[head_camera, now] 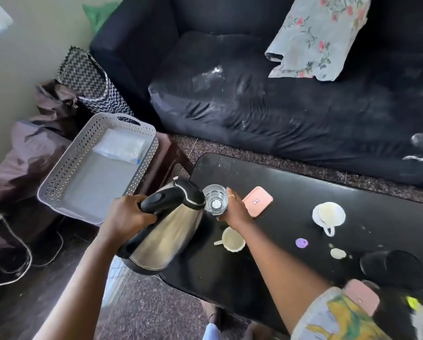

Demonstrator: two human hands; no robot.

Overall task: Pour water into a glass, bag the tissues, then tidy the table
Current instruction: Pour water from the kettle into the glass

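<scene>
My left hand (128, 215) grips the black handle of a steel electric kettle (166, 231), which is tilted with its spout against the rim of a clear glass (215, 200). My right hand (235, 209) holds the glass from its right side above the left end of the black table (291, 190). A white mug (233, 239) stands on the table just below the glass. A clear plastic bag (121, 146) lies in the grey perforated basket (58, 177) to the left. No tissues can be made out.
On the table lie a pink phone (257, 201), a white cup on a saucer (328, 215), a purple lid (301, 243), a small white lid (338, 253), a black kettle base (396, 269) and a second pink object (361, 299). A black sofa (254, 94) stands behind.
</scene>
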